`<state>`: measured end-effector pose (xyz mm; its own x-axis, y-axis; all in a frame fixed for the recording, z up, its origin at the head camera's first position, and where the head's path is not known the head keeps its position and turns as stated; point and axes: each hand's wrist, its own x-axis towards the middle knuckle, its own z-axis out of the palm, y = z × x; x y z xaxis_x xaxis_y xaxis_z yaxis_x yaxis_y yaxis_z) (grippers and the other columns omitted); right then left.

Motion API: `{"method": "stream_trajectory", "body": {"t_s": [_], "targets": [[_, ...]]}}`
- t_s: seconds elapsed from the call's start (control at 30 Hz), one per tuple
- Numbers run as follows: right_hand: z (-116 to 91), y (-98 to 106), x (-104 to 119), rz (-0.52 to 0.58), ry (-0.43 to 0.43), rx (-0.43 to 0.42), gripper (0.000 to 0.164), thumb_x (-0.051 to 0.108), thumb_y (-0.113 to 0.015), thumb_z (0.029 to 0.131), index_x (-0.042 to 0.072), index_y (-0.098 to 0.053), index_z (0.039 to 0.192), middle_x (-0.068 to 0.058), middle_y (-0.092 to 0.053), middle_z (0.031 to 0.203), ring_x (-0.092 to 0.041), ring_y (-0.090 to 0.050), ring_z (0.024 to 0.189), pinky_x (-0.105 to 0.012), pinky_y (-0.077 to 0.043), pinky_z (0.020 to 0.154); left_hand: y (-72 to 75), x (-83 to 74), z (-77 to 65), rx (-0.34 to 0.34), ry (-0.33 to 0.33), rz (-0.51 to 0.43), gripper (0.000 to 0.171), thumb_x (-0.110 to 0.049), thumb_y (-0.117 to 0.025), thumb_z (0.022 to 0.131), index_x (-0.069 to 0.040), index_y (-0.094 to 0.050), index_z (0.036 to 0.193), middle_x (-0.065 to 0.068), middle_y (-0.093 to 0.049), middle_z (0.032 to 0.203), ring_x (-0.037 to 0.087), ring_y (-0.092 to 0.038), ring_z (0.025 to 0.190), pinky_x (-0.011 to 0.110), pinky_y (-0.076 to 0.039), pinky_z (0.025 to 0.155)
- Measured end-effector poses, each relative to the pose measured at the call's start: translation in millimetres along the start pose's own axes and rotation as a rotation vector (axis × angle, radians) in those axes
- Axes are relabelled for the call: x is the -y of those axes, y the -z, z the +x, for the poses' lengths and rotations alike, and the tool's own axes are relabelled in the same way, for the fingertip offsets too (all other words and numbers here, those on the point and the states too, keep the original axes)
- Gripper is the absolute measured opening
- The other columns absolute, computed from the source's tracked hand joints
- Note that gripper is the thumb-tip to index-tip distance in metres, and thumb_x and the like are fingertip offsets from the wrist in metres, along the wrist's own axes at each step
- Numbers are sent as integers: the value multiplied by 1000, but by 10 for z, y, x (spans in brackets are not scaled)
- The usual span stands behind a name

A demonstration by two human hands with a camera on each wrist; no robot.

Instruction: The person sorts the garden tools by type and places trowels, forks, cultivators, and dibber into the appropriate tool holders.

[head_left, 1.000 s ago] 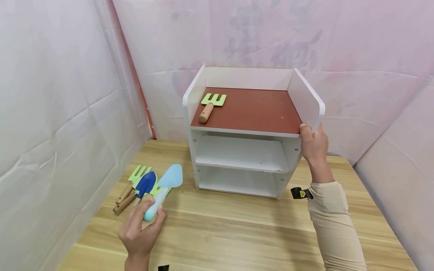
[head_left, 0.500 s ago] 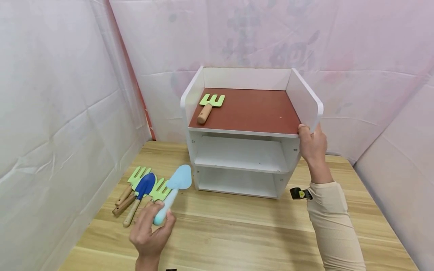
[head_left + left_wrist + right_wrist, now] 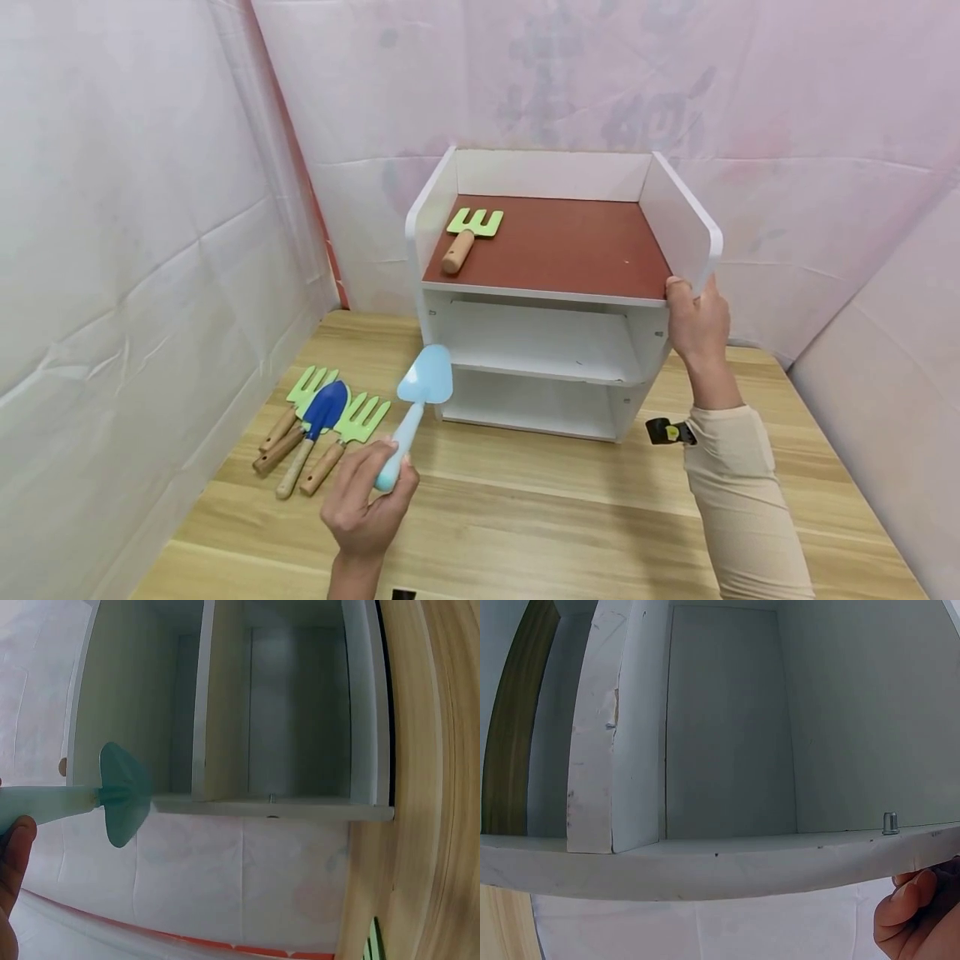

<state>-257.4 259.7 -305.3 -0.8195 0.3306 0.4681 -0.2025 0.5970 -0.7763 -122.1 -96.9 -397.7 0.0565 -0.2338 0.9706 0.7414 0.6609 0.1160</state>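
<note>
My left hand (image 3: 367, 504) grips the handle of a light blue trowel (image 3: 427, 379), whose blade points up and away, in front of the shelf unit's left side. In the left wrist view the trowel (image 3: 124, 795) stands before the white compartments. At the unit's right side panel, my right hand (image 3: 697, 325) holds the edge, thumb over the top board and fingers around the outside. A green rake with a wooden handle (image 3: 459, 250) lies on the brown top at the left.
The white shelf unit (image 3: 536, 369) stands on the wooden table (image 3: 510, 533). Left on the table lie a blue trowel (image 3: 326, 407), a green rake (image 3: 363, 417) and other green-headed tools (image 3: 311, 385), partly overlapping. Pale sheets (image 3: 135, 250) hang around the table.
My left hand has carried the light blue trowel right, away from the tools on the table, and its blade now overlaps the unit's left edge. The right hand stays on the side panel.
</note>
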Motion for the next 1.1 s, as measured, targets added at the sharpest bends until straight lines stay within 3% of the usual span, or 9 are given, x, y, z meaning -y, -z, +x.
{"method": "stream_trajectory", "body": {"t_s": [0.3,0.57,0.9,1.1], "targets": [[11,29,-15,-14,2,-14,47,33,-34,87,-5,-46,112,-32,-54,101,-43,-49,88,-54,-34,69,-119,-9,13,59,9,-51,14,-4,-67,75,10,-67,71,20,-63,67,30,-62,56,23,-53,61],[13,41,-17,-10,5,-19,47,33,-34,87,-5,-46,113,-33,-54,101,-44,-49,87,-51,-34,68,-189,16,-84,119,69,-51,12,-1,-69,72,11,-69,76,22,-65,73,30,-64,61,21,-53,63],[19,47,-14,9,23,-8,48,33,-35,87,-5,-45,114,-34,-54,103,-46,-48,90,-53,-34,72,-320,15,-136,124,119,-30,14,4,-70,68,13,-69,79,25,-66,77,33,-64,60,24,-53,63],[25,45,-12,0,14,-2,48,34,-35,87,-4,-45,114,-33,-54,103,-45,-49,90,-53,-34,72,-379,143,-330,137,162,-22,20,7,-73,61,12,-69,80,24,-66,80,35,-65,64,25,-53,64]]}}
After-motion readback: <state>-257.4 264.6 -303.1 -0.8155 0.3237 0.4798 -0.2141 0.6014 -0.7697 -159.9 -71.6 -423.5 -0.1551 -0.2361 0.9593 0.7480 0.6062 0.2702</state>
